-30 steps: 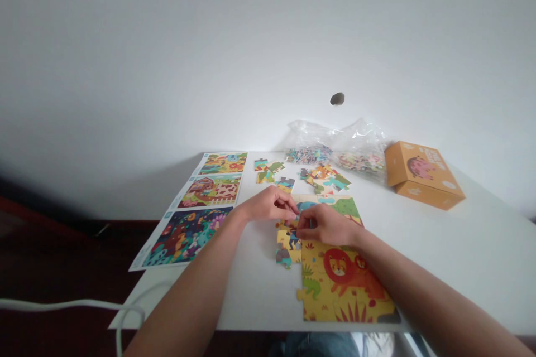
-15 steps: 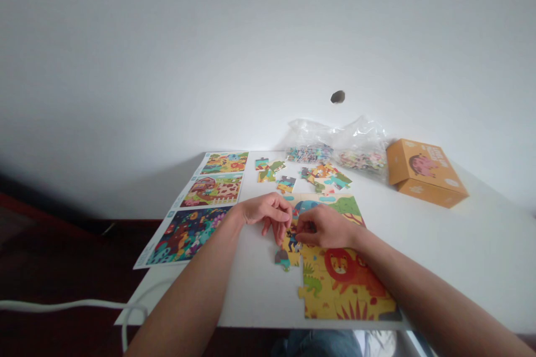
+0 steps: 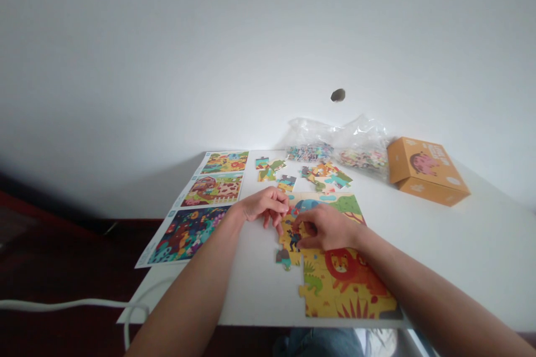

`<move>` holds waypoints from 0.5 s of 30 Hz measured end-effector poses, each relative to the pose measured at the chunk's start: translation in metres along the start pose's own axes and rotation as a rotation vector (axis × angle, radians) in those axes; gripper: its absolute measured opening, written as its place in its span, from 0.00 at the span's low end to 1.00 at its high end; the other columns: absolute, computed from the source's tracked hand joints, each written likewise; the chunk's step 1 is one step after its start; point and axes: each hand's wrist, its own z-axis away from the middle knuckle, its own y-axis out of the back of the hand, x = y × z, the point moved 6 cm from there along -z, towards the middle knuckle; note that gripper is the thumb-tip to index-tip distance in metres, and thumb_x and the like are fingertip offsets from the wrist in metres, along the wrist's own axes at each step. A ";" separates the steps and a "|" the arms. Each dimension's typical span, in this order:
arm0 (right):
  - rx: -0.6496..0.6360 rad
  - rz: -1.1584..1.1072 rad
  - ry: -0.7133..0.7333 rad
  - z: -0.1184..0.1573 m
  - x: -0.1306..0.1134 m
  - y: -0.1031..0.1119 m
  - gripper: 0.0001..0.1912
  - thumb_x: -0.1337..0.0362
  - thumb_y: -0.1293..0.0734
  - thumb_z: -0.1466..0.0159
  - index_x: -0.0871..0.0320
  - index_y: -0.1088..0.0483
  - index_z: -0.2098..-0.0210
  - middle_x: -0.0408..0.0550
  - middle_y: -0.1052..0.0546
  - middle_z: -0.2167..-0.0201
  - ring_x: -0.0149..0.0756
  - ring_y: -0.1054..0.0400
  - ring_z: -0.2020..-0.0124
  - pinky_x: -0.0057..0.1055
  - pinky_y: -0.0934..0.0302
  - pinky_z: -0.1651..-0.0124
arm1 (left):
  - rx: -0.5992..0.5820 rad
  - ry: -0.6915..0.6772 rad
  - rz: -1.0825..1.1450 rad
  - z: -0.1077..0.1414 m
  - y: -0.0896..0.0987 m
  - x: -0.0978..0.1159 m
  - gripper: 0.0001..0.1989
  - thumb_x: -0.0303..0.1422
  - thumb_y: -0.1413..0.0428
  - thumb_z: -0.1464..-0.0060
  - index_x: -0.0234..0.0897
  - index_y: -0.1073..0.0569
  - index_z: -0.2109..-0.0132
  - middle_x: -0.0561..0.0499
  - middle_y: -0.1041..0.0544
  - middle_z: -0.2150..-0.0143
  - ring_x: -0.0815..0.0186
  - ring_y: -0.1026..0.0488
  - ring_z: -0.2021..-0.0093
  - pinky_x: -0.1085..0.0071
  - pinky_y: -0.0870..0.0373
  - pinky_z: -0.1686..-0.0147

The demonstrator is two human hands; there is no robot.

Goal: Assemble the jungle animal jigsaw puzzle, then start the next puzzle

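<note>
Under both hands (image 3: pixel 329 227), jigsaw puzzle (image 3: pixel 339 284)

left hand (image 3: pixel 264 207) now drawn back, apart from the jigsaw puzzle (image 3: pixel 343 284) | right hand (image 3: pixel 329 227) shifted rightward, fingers spread wider over it

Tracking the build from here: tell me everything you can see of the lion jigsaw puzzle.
The partly joined jigsaw puzzle lies flat on the white table, its pieces like printed card. An orange lion stands on yellow ground, with green at the far corner. Its left edge is ragged. The right hand rests on it; the left hand is at its edge.
</note>
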 end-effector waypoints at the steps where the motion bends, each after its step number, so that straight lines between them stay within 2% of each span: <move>1: -0.003 0.003 0.011 0.000 0.000 0.000 0.11 0.58 0.26 0.44 0.54 0.23 0.62 0.38 0.28 0.78 0.28 0.40 0.78 0.26 0.50 0.73 | 0.007 0.004 -0.005 0.000 0.000 0.000 0.13 0.38 0.37 0.53 0.33 0.29 0.71 0.50 0.25 0.82 0.64 0.24 0.81 0.81 0.40 0.90; 15: -0.049 -0.008 0.048 0.000 0.001 -0.003 0.12 0.62 0.28 0.44 0.54 0.23 0.59 0.37 0.30 0.78 0.26 0.41 0.79 0.25 0.51 0.73 | -0.002 0.032 -0.031 -0.003 -0.004 -0.002 0.13 0.39 0.38 0.53 0.33 0.29 0.71 0.49 0.24 0.82 0.61 0.22 0.79 0.81 0.38 0.89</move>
